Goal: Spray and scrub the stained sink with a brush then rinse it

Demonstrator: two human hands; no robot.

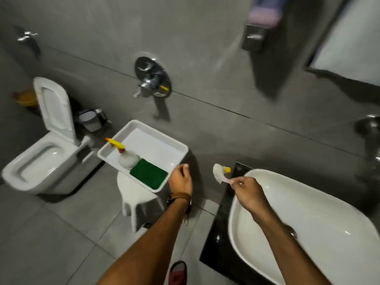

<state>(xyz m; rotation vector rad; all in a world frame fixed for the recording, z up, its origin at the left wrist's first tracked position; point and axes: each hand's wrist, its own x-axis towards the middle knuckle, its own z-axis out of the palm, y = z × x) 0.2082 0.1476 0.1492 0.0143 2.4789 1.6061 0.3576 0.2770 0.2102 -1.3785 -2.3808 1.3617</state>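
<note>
The white oval sink point(320, 219) sits on a black counter point(218, 239) at the right. My right hand point(246, 192) is shut on the handle of a white brush point(219, 172) with a yellow tip, held in the air just left of the sink's rim. A white tray point(176, 150) on a white stool point(131, 198) holds a clear spray bottle point(127, 158) with a yellow nozzle and a green scrub pad point(149, 175). My left hand point(181, 179) hovers by the tray's right corner with fingers curled and nothing in it.
A white toilet point(43, 159) with its lid up stands at the left. A chrome wall mixer point(152, 79) is above the tray, a soap dispenser point(261, 23) higher up, and the sink tap point(370, 132) at the right edge. The floor is grey tile.
</note>
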